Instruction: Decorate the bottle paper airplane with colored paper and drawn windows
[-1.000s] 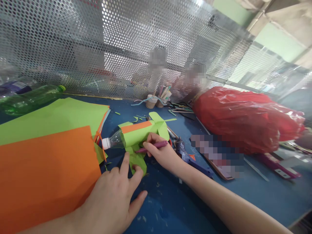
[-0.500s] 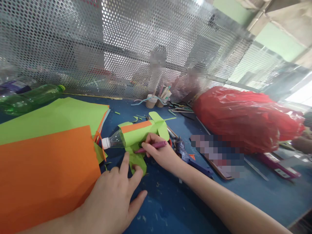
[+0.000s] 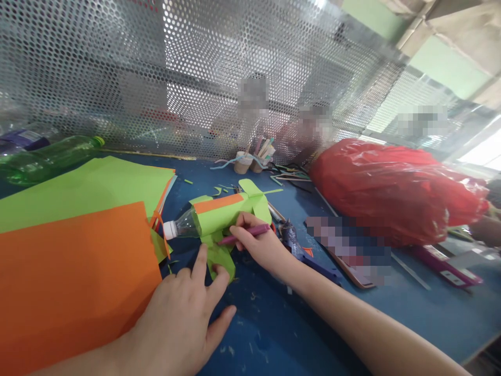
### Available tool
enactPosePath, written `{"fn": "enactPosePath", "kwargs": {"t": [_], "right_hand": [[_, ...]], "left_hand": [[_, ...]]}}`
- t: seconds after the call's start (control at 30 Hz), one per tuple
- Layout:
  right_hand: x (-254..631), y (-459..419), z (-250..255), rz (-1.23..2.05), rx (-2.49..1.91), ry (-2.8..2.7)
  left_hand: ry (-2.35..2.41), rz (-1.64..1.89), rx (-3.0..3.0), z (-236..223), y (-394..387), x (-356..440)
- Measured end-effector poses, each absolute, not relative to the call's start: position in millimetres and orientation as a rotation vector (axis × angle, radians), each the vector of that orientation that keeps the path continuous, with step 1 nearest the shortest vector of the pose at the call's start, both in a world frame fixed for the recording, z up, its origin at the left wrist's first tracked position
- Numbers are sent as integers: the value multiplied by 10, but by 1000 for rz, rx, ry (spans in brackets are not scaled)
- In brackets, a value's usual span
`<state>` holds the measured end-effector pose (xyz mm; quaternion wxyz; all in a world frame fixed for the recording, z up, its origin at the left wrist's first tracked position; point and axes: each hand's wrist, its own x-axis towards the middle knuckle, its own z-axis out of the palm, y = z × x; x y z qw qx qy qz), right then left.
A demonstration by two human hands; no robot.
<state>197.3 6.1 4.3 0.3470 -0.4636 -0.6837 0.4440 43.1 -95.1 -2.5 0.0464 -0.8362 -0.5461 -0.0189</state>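
A clear plastic bottle [image 3: 188,223] with a white cap lies on its side, wrapped in green paper [image 3: 219,215] with an orange strip [image 3: 219,202] along the top. Green paper fins stick out at its base end. A green paper wing [image 3: 221,261] extends from its near side. My left hand [image 3: 191,303] rests with fingers spread, index and middle fingertips on this wing. Between the fingers of my right hand [image 3: 258,243] is a purple marker [image 3: 246,233], its tip at the wing near the bottle's body.
Orange paper [image 3: 78,277] and green paper [image 3: 105,183] lie left, with a green bottle [image 3: 50,156] behind. Rightward are a glue gun [image 3: 305,256], a phone [image 3: 340,256], a purple box cutter [image 3: 446,266] and a red plastic bag [image 3: 395,188]. Perforated metal panelling [image 3: 203,78] stands behind.
My right hand and the marker have shifted very slightly to the right along the wing. My left hand stays in place, and the bottle has not moved.
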Motion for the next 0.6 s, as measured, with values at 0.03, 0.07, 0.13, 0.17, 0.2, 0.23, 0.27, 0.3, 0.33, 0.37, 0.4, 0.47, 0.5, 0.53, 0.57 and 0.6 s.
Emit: {"fn": "enactPosePath", "kwargs": {"t": [0.03,0.07,0.13,0.17,0.2,0.23,0.27,0.3,0.33,0.37,0.4,0.47,0.5,0.53,0.57,0.6], "right_hand": [[1972,53,63,1166,-1197,-1738],[1972,44,84,1184,-1194,-1703],[1973,26,117,1236,-1196,-1658],[1975,20,125,1254,-1194,-1659],[1978,16,125,1260,-1188,-1676],[1981,15,118,1257,-1179,-1701],[1984,16,104,1255,-1170,-1725],[1987,19,87,1254,-1164,-1747],[1990,24,68,1254,-1158,-1759],[1993,29,51,1254,-1149,-1757],[1995,35,36,1257,-1141,-1745],[1999,47,16,1267,-1136,-1716],[2001,52,9,1268,-1143,-1706],[2002,56,4,1267,-1156,-1702],[2004,60,-1,1260,-1173,-1703],[2006,63,-6,1245,-1190,-1709]], "left_hand": [[-1668,-52,-2553,-24,-949,431],[-1668,-46,-2554,-24,-947,432],[-1669,-40,-2557,-26,-945,432],[-1670,-40,-2559,-28,-944,433],[-1672,-42,-2561,-30,-944,433],[-1677,-46,-2562,-30,-944,433],[-1682,-49,-2560,-30,-945,434],[-1684,-50,-2557,-30,-947,435],[-1682,-51,-2553,-30,-948,435],[-1677,-54,-2550,-30,-950,435],[-1669,-58,-2548,-31,-950,433],[-1655,-62,-2552,-37,-949,427],[-1655,-62,-2554,-41,-946,422],[-1649,-61,-2563,-46,-943,417],[-1642,-58,-2574,-51,-940,412],[-1639,-57,-2581,-53,-938,409]]}}
